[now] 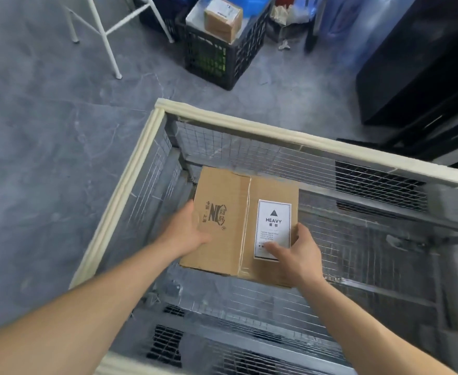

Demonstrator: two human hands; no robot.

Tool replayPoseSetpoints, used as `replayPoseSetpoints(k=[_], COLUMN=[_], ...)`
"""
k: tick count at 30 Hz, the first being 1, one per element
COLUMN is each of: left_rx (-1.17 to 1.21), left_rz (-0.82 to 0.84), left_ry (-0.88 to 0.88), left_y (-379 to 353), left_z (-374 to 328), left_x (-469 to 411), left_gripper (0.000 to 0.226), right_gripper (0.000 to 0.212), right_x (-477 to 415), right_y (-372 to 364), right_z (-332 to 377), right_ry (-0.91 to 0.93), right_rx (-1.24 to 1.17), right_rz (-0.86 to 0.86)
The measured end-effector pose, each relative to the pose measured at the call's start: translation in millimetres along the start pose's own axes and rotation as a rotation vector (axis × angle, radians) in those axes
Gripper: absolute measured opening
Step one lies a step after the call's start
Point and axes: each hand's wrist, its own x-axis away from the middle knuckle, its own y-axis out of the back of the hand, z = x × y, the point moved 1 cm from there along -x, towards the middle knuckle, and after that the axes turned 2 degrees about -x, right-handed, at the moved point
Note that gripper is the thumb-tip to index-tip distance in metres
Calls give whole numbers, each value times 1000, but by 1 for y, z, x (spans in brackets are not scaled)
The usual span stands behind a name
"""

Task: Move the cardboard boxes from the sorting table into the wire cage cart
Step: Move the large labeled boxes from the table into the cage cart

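Inside the cart, toward its 10 o'clock corner, sits the box, HEAVY label up. Left hand grips its 9 o'clock side; right hand grips the 4 o'clock edge, thumb on the label.

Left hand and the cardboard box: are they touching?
Touching. The head view shows the left hand pressed against the left side of the cardboard box, thumb lying on its top face, while the right hand grips the opposite edge.

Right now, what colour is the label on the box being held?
White with black print reading HEAVY, on the cardboard box; label shows best in the head view.
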Motion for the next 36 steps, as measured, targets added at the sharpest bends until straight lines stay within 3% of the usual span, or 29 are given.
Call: replayPoseSetpoints(k=[5,11,16,21,29,36], left_rx=[-72,-174,-206,-264,-295,-315], left_rz=[-3,-15,-19,-81,-61,-70], left_ry=[64,86,126,139,230,176], left_y=[-18,-36,-50,-56,-61,-54], left_z=[47,81,100,111,120,114], left_x=[-55,-122,-163,-190,-196,-186], left_gripper=[79,60,63,44,63,72], right_gripper=[49,46,48,46,53,57], right_x=[-49,-107,-147,-173,-184,-172], right_y=[-61,-118,-149,-168,-185,-180], right_z=[-26,-50,-61,-64,-53,-53], right_ry=[-35,-67,-61,-34,-14,34], right_rx=[-15,-26,-15,9,87,119], right_rz=[26,35,40,70,211,310])
